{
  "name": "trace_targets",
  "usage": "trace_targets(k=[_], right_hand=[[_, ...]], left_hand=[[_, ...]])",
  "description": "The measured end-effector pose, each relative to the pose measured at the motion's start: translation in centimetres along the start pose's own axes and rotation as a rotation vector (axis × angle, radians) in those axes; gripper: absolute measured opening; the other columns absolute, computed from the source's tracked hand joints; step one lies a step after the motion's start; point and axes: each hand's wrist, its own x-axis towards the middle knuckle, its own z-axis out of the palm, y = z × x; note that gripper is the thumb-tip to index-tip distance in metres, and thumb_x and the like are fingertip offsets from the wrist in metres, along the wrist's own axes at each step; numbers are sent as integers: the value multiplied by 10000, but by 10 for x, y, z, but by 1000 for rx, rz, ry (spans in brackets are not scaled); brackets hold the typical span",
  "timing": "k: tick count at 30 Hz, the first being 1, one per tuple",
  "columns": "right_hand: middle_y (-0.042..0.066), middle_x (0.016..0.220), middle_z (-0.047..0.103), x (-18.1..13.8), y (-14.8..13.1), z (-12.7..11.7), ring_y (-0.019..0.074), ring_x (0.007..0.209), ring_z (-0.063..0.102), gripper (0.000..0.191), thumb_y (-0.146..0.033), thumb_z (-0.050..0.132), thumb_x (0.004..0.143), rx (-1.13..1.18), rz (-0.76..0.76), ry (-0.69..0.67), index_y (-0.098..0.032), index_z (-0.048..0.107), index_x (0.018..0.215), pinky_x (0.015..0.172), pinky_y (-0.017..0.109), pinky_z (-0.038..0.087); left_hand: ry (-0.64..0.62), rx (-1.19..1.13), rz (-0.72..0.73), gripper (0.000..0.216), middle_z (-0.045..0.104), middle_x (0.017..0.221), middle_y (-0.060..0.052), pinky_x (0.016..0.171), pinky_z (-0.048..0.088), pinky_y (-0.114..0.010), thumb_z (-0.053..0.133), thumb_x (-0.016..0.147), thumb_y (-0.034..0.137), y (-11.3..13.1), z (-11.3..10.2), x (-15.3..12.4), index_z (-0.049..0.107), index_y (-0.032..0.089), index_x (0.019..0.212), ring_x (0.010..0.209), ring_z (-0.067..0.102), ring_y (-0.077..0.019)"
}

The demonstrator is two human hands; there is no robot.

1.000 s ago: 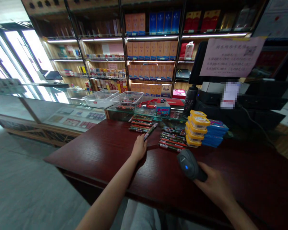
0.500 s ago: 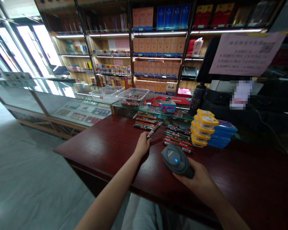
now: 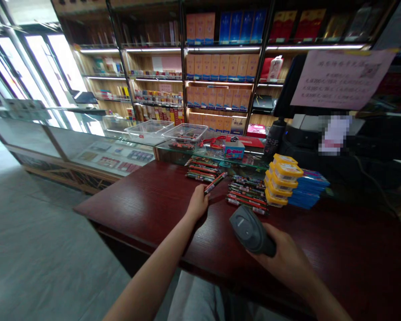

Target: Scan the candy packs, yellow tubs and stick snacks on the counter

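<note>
Above the dark surface (image 3: 147, 196), the pen (image 3: 215, 183), probably light, stiff and smooth, is pinched at its near end by the left hand (image 3: 198, 203), a sensible hold, though the fingertips are unclear, while the right hand (image 3: 279, 247) grips the scanner (image 3: 249, 229).

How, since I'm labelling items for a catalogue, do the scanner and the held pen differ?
Size: the scanner is thick and bulky; the pen is slim.
Colour: the scanner is dark grey, while the pen is dark with red and a pale label.
Pose: the scanner's head points up-left in the picture; the pen's free end points up-right.
Shared: both are held, the scanner in the right hand, the pen in the left hand.
</note>
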Motion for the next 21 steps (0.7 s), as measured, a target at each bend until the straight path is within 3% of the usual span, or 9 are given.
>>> trace_targets(k=[3, 5, 8, 14, 21], right_hand=[[32, 937, 713, -5, 25, -1, 238, 793, 670, 358, -400, 619, 726, -304, -28, 125, -249, 601, 1050, 657, 324, 488], [44, 1021, 703, -8, 45, 0, 223, 826, 671, 336, -229, 553, 742, -468, -85, 196, -238, 584, 1076, 683, 314, 484], [47, 1034, 696, -9, 73, 4, 213, 860, 663, 366, -155, 509, 729, -601, -139, 269, -224, 579, 1081, 703, 303, 486], [62, 1021, 690, -9, 93, 10, 220, 866, 654, 356, -192, 485, 764, -546, -143, 331, -198, 543, 1116, 713, 324, 482], [51, 1022, 693, -8, 91, 11, 226, 873, 657, 349, -193, 501, 765, -474, -67, 318, -211, 548, 1110, 717, 338, 485]], left_hand=[[-32, -23, 43, 208, 577, 1016, -81, 922, 437, -362, 511, 806, 124, 6, -2, -1, 518, 170, 1009, 986, 548, -200], [-45, -47, 73, 223, 574, 1027, -83, 923, 436, -362, 497, 817, 133, 8, -3, -1, 512, 168, 1036, 993, 547, -200], [-60, -57, 137, 239, 568, 1036, -80, 927, 431, -363, 480, 835, 153, 8, -4, 0, 512, 168, 1071, 994, 540, -198], [-33, 43, 216, 239, 509, 975, -63, 908, 426, -344, 505, 836, 168, 7, 6, 17, 621, 187, 1044, 949, 497, -186], [-98, 231, 165, 273, 504, 980, -56, 911, 390, -355, 593, 794, 209, 41, 48, 60, 692, 276, 1039, 967, 447, -215]])
